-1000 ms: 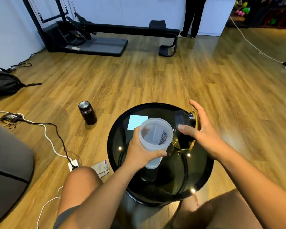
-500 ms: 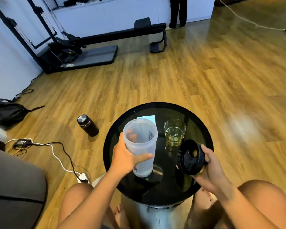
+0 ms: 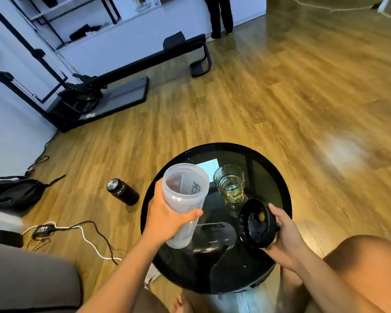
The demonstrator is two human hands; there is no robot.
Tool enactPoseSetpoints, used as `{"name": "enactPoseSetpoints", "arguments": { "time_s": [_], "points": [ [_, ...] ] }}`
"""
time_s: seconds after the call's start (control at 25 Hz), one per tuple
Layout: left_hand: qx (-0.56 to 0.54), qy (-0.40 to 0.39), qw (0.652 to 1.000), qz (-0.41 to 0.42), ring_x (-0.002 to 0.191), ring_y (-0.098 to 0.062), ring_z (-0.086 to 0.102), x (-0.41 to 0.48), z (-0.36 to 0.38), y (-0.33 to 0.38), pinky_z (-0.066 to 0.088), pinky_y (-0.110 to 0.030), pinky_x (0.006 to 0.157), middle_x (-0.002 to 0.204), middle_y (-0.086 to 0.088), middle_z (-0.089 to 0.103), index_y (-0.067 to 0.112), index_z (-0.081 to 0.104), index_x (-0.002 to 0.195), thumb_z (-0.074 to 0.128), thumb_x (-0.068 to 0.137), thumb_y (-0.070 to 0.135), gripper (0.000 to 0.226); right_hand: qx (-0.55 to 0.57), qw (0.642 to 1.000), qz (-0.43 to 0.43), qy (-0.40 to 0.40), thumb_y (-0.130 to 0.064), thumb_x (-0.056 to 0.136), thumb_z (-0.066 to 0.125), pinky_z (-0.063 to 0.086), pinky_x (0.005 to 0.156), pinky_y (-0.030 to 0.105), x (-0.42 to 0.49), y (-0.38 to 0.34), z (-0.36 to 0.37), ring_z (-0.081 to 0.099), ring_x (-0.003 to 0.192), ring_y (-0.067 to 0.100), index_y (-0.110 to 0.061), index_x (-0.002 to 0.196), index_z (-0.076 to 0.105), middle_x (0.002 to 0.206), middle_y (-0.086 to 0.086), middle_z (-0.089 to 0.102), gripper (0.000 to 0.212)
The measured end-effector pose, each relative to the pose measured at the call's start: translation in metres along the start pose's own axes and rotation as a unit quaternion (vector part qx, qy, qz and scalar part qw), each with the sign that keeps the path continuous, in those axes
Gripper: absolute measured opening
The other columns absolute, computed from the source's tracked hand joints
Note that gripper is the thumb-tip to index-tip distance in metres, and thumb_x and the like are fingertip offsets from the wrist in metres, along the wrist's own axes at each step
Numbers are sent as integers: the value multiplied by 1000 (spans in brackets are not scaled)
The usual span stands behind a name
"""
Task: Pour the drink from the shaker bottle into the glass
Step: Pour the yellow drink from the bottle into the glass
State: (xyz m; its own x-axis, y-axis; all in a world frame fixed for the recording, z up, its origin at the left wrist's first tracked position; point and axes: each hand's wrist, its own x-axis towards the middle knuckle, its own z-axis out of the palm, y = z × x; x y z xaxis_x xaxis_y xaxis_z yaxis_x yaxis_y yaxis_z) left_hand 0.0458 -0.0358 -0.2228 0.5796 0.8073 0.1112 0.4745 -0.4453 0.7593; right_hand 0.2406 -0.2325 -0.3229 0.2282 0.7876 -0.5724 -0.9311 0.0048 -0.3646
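- Shaker bottle (image 3: 183,206): translucent, apparently empty, judged light; gripped mid-body by the left hand (image 3: 167,219).
- Lid (image 3: 256,224): grasped by the right hand (image 3: 284,236).
- Glass (image 3: 230,185): fragile, partly filled, on the table (image 3: 280,199).

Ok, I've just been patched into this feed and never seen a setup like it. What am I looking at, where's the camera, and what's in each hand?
There is no machine here: these are a person's two bare hands. The single picture comes from a wide-angle camera worn on their head, looking forward and down at them. The left hand grips a clear shaker bottle, open at the top, over a round black table. The right hand holds the bottle's black lid, off the bottle. On the table stands a glass with yellowish drink in it. A dark flask sits on the wooden floor left of the table.
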Motion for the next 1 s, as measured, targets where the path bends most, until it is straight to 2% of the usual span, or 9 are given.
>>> {"name": "enactPoseSetpoints", "arguments": {
  "time_s": [0.16,0.28,0.36,0.44,0.48,0.6,0.68,0.76,1.0],
  "points": [
    [43,-7,999,-1,118,5,59,13,0,5,43,-9,92,130,19,61,44,40,136,93,41,60,109,-30,999,10,12,-43,76,70,59,76,43,1,6,1,69,111,40,-10,128,66,125,21,70,61],
    [86,-24,996,10,112,19,56,20,-1,13,42,-1,84,122,41,58,71,33,122,92,41,64,100,-44,999,13,16,-44,76,70,57,83,43,1,5,2,66,115,40,-10,126,67,124,21,70,61],
    [115,-41,992,27,109,17,57,25,-1,19,44,-7,85,118,50,55,76,31,118,92,42,64,99,-44,999,9,17,-44,75,70,58,79,42,0,4,3,67,112,39,-9,123,69,121,21,72,60],
    [131,-61,989,33,108,3,62,31,0,22,49,-23,88,118,43,58,71,34,117,93,42,62,96,-41,999,5,20,-44,73,71,58,77,42,0,3,2,68,109,38,-9,120,70,117,21,73,59],
    [134,-70,988,34,108,-2,63,34,1,23,49,-26,87,118,39,58,68,35,118,93,43,61,95,-40,999,5,23,-44,73,70,57,78,42,0,2,2,67,109,38,-8,120,70,117,21,73,58],
    [145,-91,984,42,107,0,63,41,0,24,47,-19,81,118,33,59,59,38,122,94,45,57,96,-45,999,9,23,-44,75,69,54,89,45,0,1,4,63,116,40,-6,123,68,124,23,69,62],
    [162,-105,980,50,105,-7,63,45,0,26,46,-18,79,117,28,60,56,38,124,98,49,49,96,-52,998,14,24,-45,76,68,49,102,49,0,2,4,59,123,41,-5,126,66,129,24,66,64],
    [184,-111,975,54,107,-12,62,49,1,29,47,-22,77,118,24,61,53,40,126,100,52,43,96,-58,998,12,23,-45,76,68,45,107,49,-1,1,3,59,124,40,-5,126,66,129,23,66,64],
    [244,-119,961,54,111,-21,64,54,0,37,56,-43,88,123,17,64,42,47,134,100,53,39,97,-54,998,13,9,-46,74,69,55,87,41,0,0,2,66,106,34,-6,123,68,113,18,72,63]
  ]
}}
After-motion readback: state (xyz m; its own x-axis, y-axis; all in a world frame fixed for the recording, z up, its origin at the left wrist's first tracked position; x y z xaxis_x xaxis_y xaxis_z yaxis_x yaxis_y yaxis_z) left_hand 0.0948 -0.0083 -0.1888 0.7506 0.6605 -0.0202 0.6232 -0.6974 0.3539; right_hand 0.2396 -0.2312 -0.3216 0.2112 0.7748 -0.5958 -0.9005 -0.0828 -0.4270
